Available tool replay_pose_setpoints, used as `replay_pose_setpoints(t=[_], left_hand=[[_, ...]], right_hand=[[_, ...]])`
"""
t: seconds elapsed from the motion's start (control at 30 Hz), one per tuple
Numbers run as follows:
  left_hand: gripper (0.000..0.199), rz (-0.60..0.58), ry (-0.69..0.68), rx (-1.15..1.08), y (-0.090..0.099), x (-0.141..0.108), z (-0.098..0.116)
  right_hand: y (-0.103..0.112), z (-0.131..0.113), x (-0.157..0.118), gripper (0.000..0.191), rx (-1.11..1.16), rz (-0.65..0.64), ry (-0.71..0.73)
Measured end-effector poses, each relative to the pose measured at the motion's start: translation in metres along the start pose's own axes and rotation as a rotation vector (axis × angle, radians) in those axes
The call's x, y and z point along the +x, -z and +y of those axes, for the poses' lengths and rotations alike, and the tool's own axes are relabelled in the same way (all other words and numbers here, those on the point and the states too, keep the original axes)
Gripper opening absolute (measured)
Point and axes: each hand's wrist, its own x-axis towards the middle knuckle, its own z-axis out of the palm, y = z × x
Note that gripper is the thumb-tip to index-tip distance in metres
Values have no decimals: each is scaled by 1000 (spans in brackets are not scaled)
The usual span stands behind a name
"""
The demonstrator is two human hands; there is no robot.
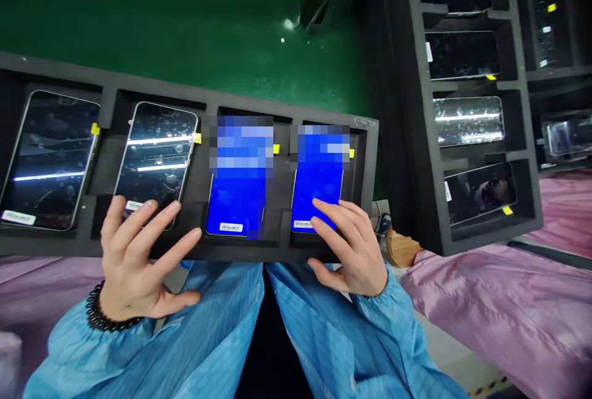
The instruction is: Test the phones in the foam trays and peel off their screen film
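A long black foam tray (250,250) lies in front of me with phones in its compartments. My left hand (139,263), fingers spread, reaches over the tray's near edge at the lower end of a dark-screened phone (157,152). Left of that lies another dark phone (50,158). A phone with a blue screen (235,201), its upper part pixelated, sits between my hands. My right hand (354,248) is open, its fingertips over the lower part of the rightmost blue-screened phone (317,189). Whether the fingertips press on it, I cannot tell.
At the right stands a stack of black foam trays (530,140) with several phones inside. Further right is another tray (564,71). Beyond my tray stretches a green surface (208,35). Pink garments (499,300) of people show on both sides.
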Motion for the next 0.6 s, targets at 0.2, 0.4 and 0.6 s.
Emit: replay_pose_setpoints(t=[0.2, 0.4, 0.6], left_hand=[[82, -78, -49, 30, 2, 4, 3], [83, -61, -20, 31, 3, 2, 3], [79, -48, 3, 28, -1, 0, 1]], right_hand=[[2, -1, 3, 46, -45, -46, 15], [1, 0, 1, 50, -29, -8, 12], [1, -1, 3, 47, -44, -29, -4]])
